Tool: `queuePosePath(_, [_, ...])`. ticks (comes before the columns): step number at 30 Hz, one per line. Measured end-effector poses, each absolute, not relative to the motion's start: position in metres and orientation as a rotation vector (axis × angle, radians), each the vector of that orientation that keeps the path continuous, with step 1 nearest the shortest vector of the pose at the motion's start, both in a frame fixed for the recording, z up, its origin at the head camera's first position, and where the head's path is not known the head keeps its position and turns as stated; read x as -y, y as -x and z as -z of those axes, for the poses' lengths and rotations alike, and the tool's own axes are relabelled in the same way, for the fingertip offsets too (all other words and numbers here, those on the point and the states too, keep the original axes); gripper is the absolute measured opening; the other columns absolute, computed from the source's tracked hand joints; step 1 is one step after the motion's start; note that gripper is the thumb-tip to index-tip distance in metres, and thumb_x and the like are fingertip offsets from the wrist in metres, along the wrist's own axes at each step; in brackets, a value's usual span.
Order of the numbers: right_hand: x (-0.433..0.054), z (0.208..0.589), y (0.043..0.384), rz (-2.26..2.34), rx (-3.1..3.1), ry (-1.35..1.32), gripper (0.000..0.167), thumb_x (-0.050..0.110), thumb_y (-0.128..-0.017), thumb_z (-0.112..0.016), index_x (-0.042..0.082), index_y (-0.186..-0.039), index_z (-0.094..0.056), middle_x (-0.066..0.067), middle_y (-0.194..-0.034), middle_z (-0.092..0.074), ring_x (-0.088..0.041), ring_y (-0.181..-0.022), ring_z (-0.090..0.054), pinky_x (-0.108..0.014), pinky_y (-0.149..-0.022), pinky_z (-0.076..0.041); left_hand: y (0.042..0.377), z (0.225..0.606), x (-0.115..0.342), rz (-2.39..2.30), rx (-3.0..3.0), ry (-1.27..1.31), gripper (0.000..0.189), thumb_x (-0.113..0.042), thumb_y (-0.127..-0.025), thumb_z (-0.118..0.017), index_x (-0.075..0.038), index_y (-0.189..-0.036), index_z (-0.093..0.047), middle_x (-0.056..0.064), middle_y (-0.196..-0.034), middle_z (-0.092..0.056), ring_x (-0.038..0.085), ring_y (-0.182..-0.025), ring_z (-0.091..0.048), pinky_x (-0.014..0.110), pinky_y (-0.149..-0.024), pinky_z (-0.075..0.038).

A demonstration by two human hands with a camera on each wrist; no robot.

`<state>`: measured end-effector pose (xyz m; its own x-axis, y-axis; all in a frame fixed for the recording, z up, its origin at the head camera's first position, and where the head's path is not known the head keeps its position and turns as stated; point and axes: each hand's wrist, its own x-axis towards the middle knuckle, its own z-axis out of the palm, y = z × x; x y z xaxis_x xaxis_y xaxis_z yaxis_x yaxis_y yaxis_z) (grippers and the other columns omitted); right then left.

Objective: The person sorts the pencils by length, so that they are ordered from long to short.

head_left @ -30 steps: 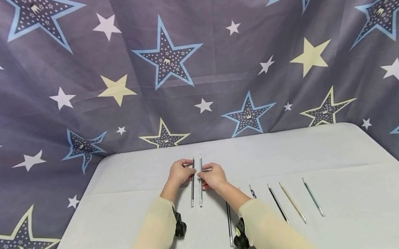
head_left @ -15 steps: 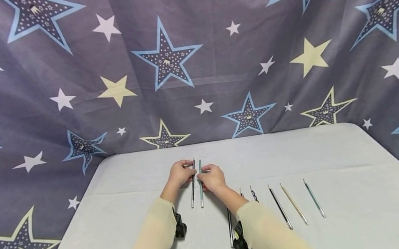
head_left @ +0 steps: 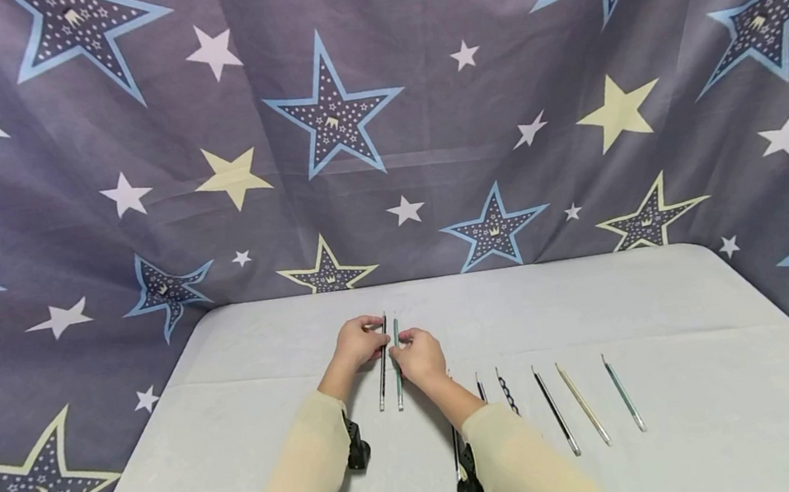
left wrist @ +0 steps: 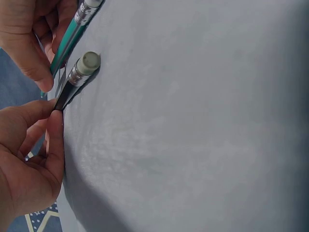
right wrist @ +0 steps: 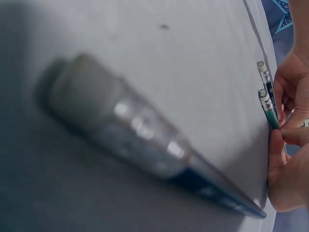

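Near the far middle of the table, my left hand [head_left: 356, 342] pinches a black pencil [head_left: 383, 376] between thumb and fingers. Just right of it, my right hand [head_left: 420, 356] pinches a green pencil [head_left: 399, 387]. The two pencils lie almost parallel with a narrow gap, their eraser ends towards me. In the left wrist view, the black pencil's eraser [left wrist: 89, 63] points at the camera, and the green pencil [left wrist: 67, 43] is beside it. Both pencils also show at the right edge of the right wrist view, where my right thumb and finger meet on the green pencil [right wrist: 271, 116].
On the white table [head_left: 282, 469], several pencils lie spread to the right: a patterned one [head_left: 507, 393], a black one [head_left: 554, 410], a yellowish one [head_left: 583, 404] and a teal one [head_left: 623, 393]. Another pencil, large and blurred [right wrist: 130, 125], lies close under my right wrist. A star-patterned cloth [head_left: 424, 126] hangs behind.
My right hand has shifted slightly left with the green pencil, narrowing the gap to the black one. My right forearm has moved left, uncovering more of the pencils beside it. The left hand stays nearly still.
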<state>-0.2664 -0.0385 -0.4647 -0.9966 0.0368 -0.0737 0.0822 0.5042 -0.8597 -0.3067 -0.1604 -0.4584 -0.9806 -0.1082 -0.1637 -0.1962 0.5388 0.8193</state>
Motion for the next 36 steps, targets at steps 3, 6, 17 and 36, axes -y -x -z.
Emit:
queuePosePath(3, [0.0387, 0.4657, 0.2667, 1.533, -2.693, -0.108, 0.034, 0.019, -0.085, -0.066, 0.004, -0.116, -0.062, -0.002, -0.068, -0.065, -0.006, -0.044, -0.054, -0.018, -0.049, -0.046, 0.3072, 0.4589, 0.1600, -1.442, -2.673, 0.277, 0.038, -0.007, -0.078, -0.070, -0.005, -0.115, -0.063, 0.012, -0.090, -0.061, 0.007, -0.053, -0.053, 0.016, -0.048, -0.051])
queuePosePath(6, [0.0386, 0.4662, 0.2672, 1.530, -2.710, -0.118, 0.034, 0.020, -0.085, -0.065, 0.004, -0.116, -0.062, -0.002, -0.067, -0.066, -0.008, -0.046, -0.056, -0.019, -0.052, -0.047, 0.3071, 0.4591, 0.1591, -1.436, -2.683, 0.273, 0.038, -0.007, -0.078, -0.070, -0.004, -0.115, -0.063, 0.012, -0.088, -0.061, 0.008, -0.053, -0.053, 0.016, -0.047, -0.051])
queuePosePath(17, [0.0404, 0.4688, 0.2678, 1.474, -2.828, -0.123, 0.032, 0.021, -0.084, -0.067, 0.006, -0.112, -0.065, -0.006, -0.085, -0.069, -0.015, -0.071, -0.060, -0.027, -0.063, -0.051, 0.3078, 0.4587, 0.1581, -1.454, -2.672, 0.286, 0.037, -0.006, -0.077, -0.069, -0.004, -0.114, -0.064, 0.011, -0.086, -0.062, 0.009, -0.054, -0.054, 0.017, -0.047, -0.051])
queuePosePath(36, [0.0372, 0.4693, 0.2689, 1.504, -2.778, -0.046, 0.034, 0.018, -0.084, -0.067, 0.002, -0.113, -0.063, -0.006, -0.066, -0.067, -0.010, -0.046, -0.057, -0.019, -0.046, -0.045, 0.3041, 0.4579, 0.1582, -1.427, -2.709, 0.256, 0.037, -0.008, -0.080, -0.069, -0.005, -0.116, -0.063, 0.010, -0.086, -0.062, 0.007, -0.053, -0.053, 0.015, -0.047, -0.049])
